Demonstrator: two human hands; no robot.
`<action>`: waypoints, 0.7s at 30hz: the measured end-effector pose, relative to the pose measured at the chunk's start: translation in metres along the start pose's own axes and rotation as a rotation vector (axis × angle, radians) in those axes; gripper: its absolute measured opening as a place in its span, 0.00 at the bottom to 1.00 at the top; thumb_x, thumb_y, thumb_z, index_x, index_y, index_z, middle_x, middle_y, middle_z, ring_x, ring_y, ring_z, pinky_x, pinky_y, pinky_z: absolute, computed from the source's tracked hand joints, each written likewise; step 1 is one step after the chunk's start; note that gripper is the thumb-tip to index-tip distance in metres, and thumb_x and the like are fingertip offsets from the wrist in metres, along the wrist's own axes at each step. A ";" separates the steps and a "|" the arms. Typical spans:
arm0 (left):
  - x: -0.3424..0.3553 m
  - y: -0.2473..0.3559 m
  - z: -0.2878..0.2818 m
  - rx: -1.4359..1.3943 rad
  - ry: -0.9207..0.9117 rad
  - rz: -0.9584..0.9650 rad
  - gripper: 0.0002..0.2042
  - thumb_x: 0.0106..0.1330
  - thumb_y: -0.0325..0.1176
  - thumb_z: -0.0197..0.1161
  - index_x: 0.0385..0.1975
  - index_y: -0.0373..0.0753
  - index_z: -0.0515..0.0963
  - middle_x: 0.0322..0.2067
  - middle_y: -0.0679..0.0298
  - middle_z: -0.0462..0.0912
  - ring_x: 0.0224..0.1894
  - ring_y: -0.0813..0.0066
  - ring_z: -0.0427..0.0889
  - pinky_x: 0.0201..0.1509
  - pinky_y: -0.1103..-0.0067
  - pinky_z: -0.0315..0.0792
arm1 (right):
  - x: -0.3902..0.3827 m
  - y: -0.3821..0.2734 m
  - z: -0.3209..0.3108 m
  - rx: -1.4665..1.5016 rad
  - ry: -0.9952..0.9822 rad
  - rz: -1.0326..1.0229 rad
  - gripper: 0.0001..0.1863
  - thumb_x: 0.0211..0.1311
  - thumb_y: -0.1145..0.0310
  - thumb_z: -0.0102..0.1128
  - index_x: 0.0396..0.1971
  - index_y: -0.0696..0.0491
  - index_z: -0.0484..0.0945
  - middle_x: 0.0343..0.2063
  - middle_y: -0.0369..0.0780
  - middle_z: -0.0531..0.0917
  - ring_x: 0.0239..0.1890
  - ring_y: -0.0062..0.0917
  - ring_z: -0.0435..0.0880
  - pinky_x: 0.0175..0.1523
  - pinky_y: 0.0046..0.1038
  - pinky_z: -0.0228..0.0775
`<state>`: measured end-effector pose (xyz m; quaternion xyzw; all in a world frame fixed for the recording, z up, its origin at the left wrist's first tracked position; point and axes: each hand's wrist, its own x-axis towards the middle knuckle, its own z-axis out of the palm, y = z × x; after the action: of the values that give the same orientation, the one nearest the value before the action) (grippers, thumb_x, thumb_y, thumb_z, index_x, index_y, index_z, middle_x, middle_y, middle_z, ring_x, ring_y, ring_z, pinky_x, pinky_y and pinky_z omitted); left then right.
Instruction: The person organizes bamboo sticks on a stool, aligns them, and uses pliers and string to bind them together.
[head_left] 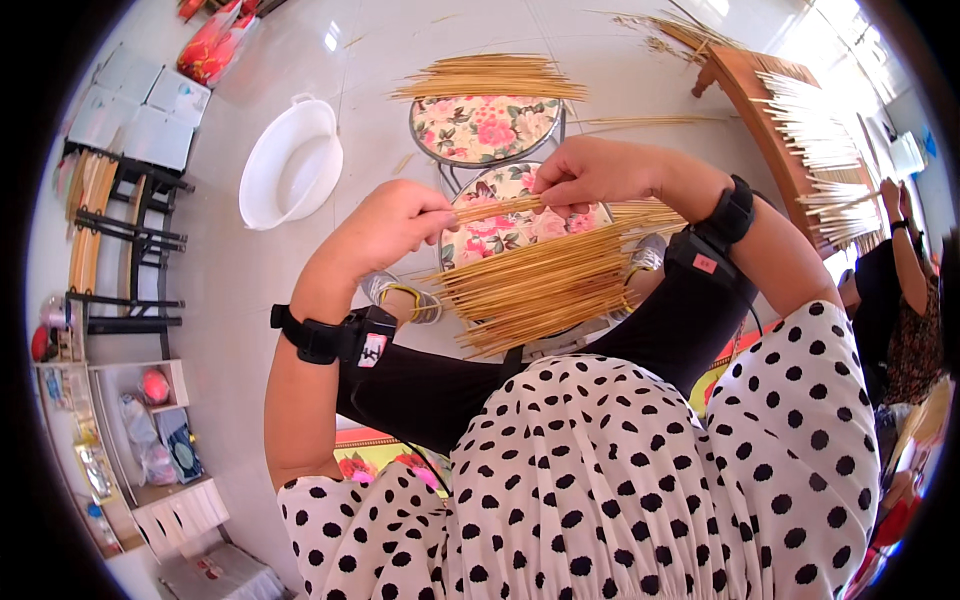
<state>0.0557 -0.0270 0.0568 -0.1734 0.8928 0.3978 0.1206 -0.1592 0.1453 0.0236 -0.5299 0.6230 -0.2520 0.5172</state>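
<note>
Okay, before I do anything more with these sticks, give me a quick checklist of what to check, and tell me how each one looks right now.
1. Both hands on the same small bunch: ok. The left hand and right hand pinch the thin sticks at opposite ends.
2. Bunch level between the hands: ok, it lies roughly flat.
3. Supply within reach: ok. The big stick pile lies across the lap just below the hands.
4. Pile tidy: not ok, its ends fan out unevenly.
5. Surface ahead: ok. The floral stool stands right under the hands.
6. Sticks in the bunch aligned at the tips: cannot tell, the fingers hide them.
</note>
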 end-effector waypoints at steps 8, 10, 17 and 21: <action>0.003 -0.040 -0.012 -0.205 -0.058 -0.114 0.09 0.63 0.31 0.57 0.29 0.32 0.82 0.19 0.71 0.75 0.23 0.84 0.70 0.28 0.85 0.66 | -0.013 0.024 -0.057 -0.104 -0.087 0.099 0.10 0.64 0.65 0.55 0.32 0.55 0.82 0.21 0.30 0.79 0.25 0.13 0.74 0.32 0.18 0.64; 0.001 -0.050 -0.011 -0.235 -0.068 -0.136 0.09 0.64 0.31 0.57 0.29 0.32 0.82 0.19 0.71 0.75 0.23 0.84 0.70 0.28 0.85 0.66 | -0.013 0.030 -0.064 -0.097 -0.089 0.126 0.11 0.64 0.63 0.55 0.33 0.55 0.82 0.22 0.30 0.79 0.26 0.13 0.74 0.33 0.19 0.65; 0.009 -0.054 -0.001 -0.301 -0.083 -0.191 0.10 0.65 0.31 0.56 0.29 0.32 0.81 0.20 0.70 0.75 0.23 0.84 0.70 0.29 0.86 0.65 | -0.015 0.041 -0.068 -0.028 -0.079 0.183 0.14 0.65 0.60 0.54 0.32 0.54 0.82 0.23 0.30 0.79 0.27 0.15 0.74 0.34 0.20 0.65; 0.008 -0.060 0.005 -0.325 -0.089 -0.195 0.10 0.66 0.31 0.55 0.30 0.31 0.80 0.20 0.70 0.75 0.23 0.84 0.69 0.29 0.86 0.65 | -0.011 0.049 -0.060 0.034 0.044 0.220 0.13 0.64 0.60 0.56 0.31 0.54 0.81 0.23 0.31 0.79 0.26 0.14 0.74 0.33 0.20 0.65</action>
<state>0.0726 -0.0625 0.0110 -0.2586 0.7894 0.5306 0.1683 -0.2344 0.1568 0.0055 -0.4440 0.6841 -0.2159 0.5369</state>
